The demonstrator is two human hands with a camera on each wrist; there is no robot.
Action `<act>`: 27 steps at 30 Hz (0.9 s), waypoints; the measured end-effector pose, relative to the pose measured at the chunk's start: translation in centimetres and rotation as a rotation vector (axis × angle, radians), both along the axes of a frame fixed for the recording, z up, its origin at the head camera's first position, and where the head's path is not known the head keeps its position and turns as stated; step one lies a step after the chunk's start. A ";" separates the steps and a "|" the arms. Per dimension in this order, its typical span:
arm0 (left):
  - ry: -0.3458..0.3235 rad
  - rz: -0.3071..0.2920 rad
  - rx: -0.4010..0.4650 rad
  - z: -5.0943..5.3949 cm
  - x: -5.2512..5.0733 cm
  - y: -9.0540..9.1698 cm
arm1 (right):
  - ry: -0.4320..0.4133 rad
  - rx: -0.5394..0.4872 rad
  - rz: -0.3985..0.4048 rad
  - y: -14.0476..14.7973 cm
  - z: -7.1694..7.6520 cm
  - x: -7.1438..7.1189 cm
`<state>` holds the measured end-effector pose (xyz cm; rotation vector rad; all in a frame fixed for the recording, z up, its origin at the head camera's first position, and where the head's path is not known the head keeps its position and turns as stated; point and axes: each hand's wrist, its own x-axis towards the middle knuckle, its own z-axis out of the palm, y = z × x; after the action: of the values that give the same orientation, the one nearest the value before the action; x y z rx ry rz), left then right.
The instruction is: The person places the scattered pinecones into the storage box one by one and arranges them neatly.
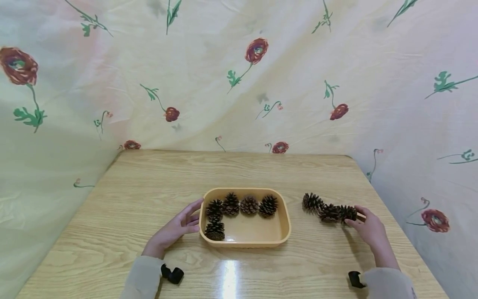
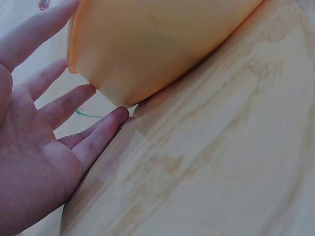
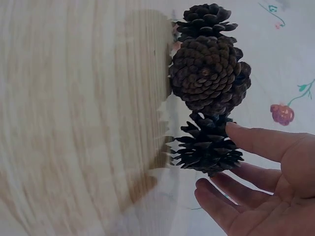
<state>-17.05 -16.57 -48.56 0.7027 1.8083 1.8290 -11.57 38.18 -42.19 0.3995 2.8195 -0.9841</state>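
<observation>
A yellow-orange rectangular plastic box stands on the table with several brown pine cones along its back and left sides. My left hand is at the box's left end, fingers spread and fairly straight. In the left wrist view, fingertips of the left hand reach the outer wall of the box. Right of the box, a short row of pine cones lies on the table. My right hand pinches the rightmost pine cone between thumb and fingers; the farther fingertips are partly hidden behind it.
The wood-grain table ends at a pale flowered cloth hanging behind and at both sides. Black straps with small devices sit on both wrists. Light glares on the table in front of the box.
</observation>
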 end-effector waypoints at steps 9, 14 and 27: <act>0.005 0.004 -0.003 -0.1 0.0 0.0 | 0.021 0.024 0.008 0.7 -0.4 -0.4; 0.000 0.006 -0.007 0.0 0.0 0.0 | 0.013 0.027 -0.003 0.7 -0.3 -0.4; -0.006 0.002 -0.003 0.1 -0.1 0.0 | -0.004 0.032 -0.081 0.8 -0.3 0.2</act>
<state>-17.11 -16.59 -48.46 0.6942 1.8080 1.8270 -11.41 39.00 -42.45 0.5222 2.8387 -0.9526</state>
